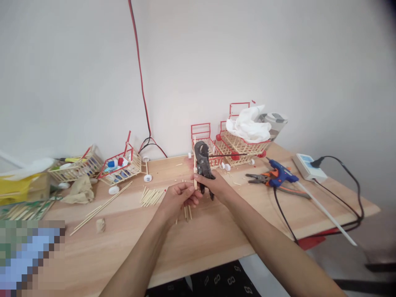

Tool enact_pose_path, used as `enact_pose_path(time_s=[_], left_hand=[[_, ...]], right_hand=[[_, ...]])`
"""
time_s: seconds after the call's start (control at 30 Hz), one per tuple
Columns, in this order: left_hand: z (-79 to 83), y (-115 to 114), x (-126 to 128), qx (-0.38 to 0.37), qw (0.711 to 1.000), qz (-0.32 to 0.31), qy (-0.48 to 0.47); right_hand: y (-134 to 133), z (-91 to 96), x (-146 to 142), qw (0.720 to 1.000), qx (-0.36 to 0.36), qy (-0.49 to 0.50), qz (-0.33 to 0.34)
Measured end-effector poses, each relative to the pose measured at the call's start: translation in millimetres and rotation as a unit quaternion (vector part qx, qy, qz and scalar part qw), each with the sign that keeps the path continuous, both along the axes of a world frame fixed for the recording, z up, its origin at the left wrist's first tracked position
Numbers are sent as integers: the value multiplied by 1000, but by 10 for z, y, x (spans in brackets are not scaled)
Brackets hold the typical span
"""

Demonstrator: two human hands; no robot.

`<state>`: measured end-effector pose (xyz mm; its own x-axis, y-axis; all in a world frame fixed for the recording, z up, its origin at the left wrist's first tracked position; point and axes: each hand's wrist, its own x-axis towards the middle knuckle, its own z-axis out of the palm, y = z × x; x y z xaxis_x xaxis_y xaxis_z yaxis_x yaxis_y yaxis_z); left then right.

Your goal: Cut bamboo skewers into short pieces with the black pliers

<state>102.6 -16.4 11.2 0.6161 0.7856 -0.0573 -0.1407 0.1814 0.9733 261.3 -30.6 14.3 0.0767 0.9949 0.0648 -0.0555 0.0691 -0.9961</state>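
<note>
We've 1 thin stick (195, 159) upright above mid-bench (222, 235), pinched in our L hand (177, 198); our R hand (216, 185) grips black cutters (202, 159) just beside it, bite unclear. Prob. part-way: a pile of short sticks (151, 197) looks cut, but the long sticks (100, 209) twd the L end look uncut. Red-trimmed carts (236, 145) w/ slatted sides line the back edge, seemingly built.

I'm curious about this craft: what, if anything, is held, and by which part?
The left hand pinches a thin wooden stick near its lower end; the right hand grips a black plier-like tool by its handles.
</note>
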Motion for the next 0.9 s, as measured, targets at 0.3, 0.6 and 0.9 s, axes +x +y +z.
enact_pose_path(time_s=[0.3,0.6,0.9], left_hand=[[97,-72,34,149,978,84,121],[88,-57,25,120,986,61,98],[35,20,15,32,990,138,14]], right_hand=[[-24,37,-27,1000,-3,13,14],[1,16,-1,1000,10,-14,-7],[0,-28,-40,996,38,-75,-18]])
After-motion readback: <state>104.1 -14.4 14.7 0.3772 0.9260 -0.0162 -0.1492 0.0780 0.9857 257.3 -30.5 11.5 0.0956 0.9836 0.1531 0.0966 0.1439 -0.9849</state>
